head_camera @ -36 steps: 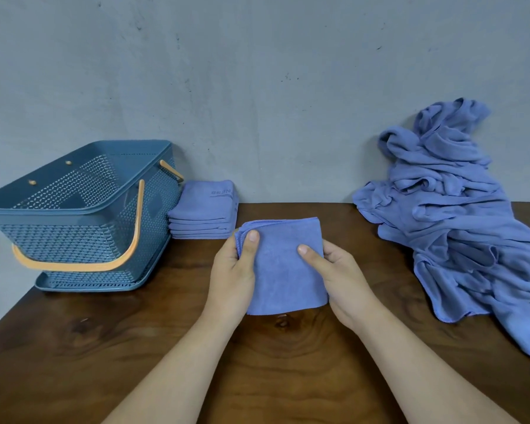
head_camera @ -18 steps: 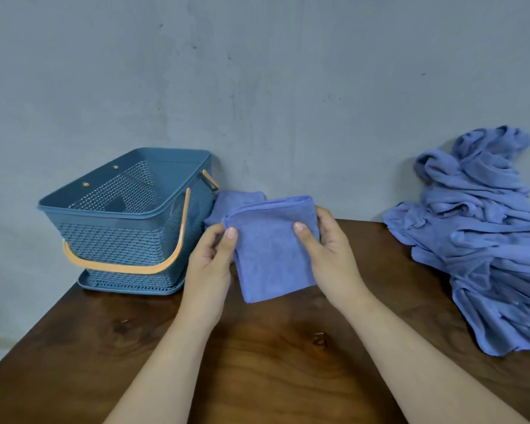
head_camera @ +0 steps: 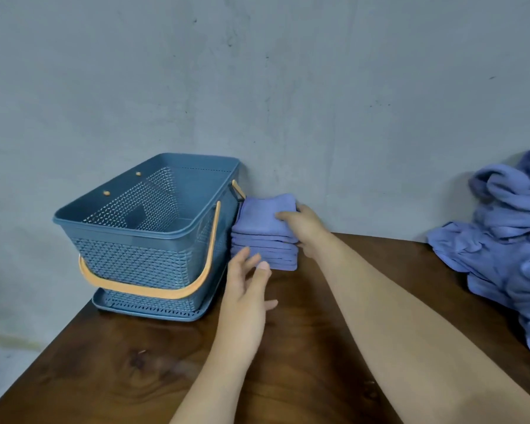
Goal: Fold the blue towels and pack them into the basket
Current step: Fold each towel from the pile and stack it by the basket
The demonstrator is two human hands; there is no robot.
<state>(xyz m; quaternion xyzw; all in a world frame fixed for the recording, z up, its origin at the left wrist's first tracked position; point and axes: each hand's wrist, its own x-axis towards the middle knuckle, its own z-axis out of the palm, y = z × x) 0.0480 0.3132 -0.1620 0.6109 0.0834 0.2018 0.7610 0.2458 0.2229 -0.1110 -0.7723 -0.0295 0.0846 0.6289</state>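
The right hand (head_camera: pixel 303 228) is closed on the top folded towel (head_camera: pixel 262 217). Its thumb (head_camera: pixel 283 215) is laid across the upper face, and the fingers are curled round the right edge, where they are largely hidden. The left hand (head_camera: pixel 248 289) is held open with fingers spread at the lower front corner of the stack of folded towels (head_camera: pixel 266 255); whether contact is made there cannot be told. The stack is stood on the wooden table (head_camera: pixel 303 362), just beside the right end of the blue basket (head_camera: pixel 123 231) and close to the wall (head_camera: pixel 288 87). No towels are seen in the basket, and its orange handle (head_camera: pixel 153 290) is hung down over the near side. A heap of unfolded blue towels (head_camera: pixel 508 240) is seen well apart at the right.

The step in hand is judged to be the setting of a folded towel onto the stack. The towel's edges should be squared with those beneath before the grip is let go, and the stack's front steadied by the open hand so that lower layers are not dragged askew. The fingers should be drawn out sideways, not lifted, so that the fold is not pulled open. Packing is not yet begun.
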